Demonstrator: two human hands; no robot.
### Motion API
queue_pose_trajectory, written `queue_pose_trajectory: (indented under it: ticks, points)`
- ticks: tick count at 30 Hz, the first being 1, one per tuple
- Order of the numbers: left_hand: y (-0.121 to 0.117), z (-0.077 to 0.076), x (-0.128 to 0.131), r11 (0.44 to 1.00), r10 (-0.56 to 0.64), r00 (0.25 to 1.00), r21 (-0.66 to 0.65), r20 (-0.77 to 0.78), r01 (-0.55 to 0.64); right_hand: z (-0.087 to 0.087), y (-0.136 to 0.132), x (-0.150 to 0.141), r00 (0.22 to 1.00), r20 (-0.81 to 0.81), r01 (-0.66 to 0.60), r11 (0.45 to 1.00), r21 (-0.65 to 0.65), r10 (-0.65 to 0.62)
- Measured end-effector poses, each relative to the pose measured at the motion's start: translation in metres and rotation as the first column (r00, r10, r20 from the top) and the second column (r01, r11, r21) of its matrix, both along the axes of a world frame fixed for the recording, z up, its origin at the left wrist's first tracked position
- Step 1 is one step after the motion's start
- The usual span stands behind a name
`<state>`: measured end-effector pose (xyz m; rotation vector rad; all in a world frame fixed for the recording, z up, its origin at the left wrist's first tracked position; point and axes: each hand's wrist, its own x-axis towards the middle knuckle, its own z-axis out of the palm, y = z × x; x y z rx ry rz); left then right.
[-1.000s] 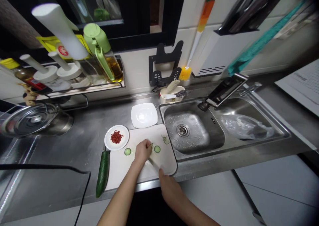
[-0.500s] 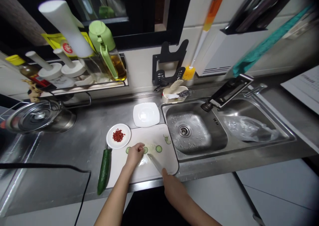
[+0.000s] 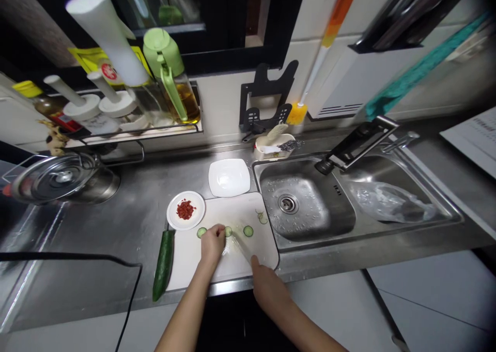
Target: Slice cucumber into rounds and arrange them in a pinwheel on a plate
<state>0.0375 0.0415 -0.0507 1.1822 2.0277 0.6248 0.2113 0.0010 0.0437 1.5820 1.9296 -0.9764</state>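
Live at the counter (image 3: 147,223): R hand (image 3: 269,286) has its fingers wrapped shut round the handle end of a knife (image 3: 243,247), blade angled fwd & left over the white cutting board (image 3: 186,261). L hand (image 3: 212,246) is on the board too, fingers curled in, tips bunched right by the middle cucumber slice (image 3: 228,231); can't tell if they're actually pinching it. Knife tip's v. close to that slice as well. One more slice (image 3: 201,232) sits just left of the L hand, another round slice (image 3: 248,231) off to the right, & thin green scraps (image 3: 262,218) nr the board's far right corner. Whole cucumber (image 3: 163,267), dark green, lies lengthwise along the board's left edge. Round white plate (image 3: 172,218) w/ chopped red bits (image 3: 186,209) at the far left corner; squarish white plate (image 3: 229,178) just behind the board. Sink (image 3: 298,223) immediately to the right, w/ water drops on its bottom, & a clear plastic bag (image 3: 391,202) in the 2nd basin.
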Motion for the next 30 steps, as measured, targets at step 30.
queue_pose_trajectory:
  ticks: [30]
  points:
    - [0.006,0.001,0.001,1.0,-0.007,0.997,-0.028,-0.073,0.005,0.002,0.017,-0.019,0.999,-0.038,-0.001,1.0,-0.014,0.001]
